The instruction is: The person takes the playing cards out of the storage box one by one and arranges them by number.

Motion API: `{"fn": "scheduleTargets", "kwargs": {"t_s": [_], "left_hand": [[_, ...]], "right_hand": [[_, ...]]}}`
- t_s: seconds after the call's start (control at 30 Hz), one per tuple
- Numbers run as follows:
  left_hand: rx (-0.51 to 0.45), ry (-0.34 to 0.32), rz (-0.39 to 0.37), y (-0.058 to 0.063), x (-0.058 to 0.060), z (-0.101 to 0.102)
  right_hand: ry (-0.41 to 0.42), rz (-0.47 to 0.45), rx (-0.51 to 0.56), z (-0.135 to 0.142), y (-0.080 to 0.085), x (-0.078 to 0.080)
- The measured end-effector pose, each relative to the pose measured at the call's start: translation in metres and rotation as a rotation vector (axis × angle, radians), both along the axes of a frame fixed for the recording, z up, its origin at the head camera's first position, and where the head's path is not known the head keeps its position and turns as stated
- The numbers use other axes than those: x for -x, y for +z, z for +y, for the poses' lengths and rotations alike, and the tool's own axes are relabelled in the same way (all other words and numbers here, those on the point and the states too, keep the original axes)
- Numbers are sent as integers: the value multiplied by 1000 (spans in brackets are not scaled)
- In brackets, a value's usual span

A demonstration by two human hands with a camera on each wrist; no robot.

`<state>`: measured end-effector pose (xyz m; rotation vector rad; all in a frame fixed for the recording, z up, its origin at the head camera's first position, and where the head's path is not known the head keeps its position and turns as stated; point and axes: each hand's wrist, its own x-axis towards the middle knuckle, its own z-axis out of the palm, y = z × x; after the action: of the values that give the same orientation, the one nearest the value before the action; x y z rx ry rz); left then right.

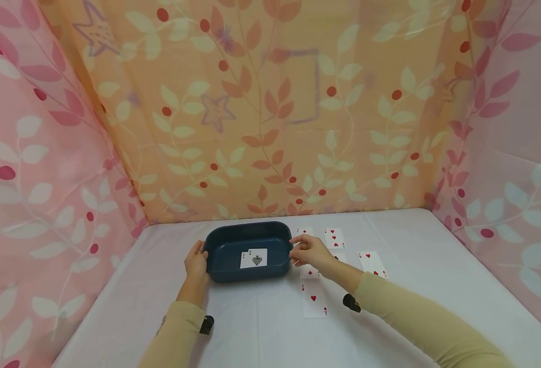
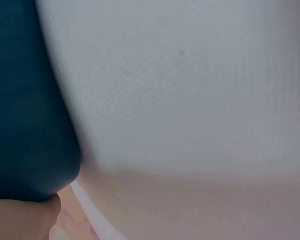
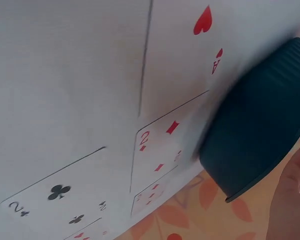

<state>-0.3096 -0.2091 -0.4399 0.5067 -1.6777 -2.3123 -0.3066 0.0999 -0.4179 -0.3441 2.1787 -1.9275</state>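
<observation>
A dark blue rectangular baking dish (image 1: 247, 274) is between both hands in the head view. My left hand (image 1: 196, 259) grips its left end, thumb at the rim. At the right end, the curled fingers of my right hand (image 1: 309, 251) hold the dish by its edge. Inside lie two overlapping playing cards, with the ace of spades (image 1: 257, 258) on top. Beside the dish, an ace of hearts (image 1: 314, 305) lies face up, near a two of diamonds (image 3: 155, 145) partly hidden by my right hand in the head view.
Farther right on the white tablecloth (image 1: 390, 327) are a two of hearts (image 1: 373, 264), a two of clubs (image 3: 60, 200) and another heart card (image 1: 334, 238). A diamond card (image 1: 305, 231) lies behind my right hand. Patterned cloth walls (image 1: 270, 153) enclose the back and sides.
</observation>
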Motion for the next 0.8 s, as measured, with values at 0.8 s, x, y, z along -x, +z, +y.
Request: {"fn": "scheduleTargets", "kwargs": {"t_s": [0.8], "left_hand": [[-6, -3, -11, 0, 2, -1]], "right_hand": [[107, 66, -315, -75, -5, 41]]}}
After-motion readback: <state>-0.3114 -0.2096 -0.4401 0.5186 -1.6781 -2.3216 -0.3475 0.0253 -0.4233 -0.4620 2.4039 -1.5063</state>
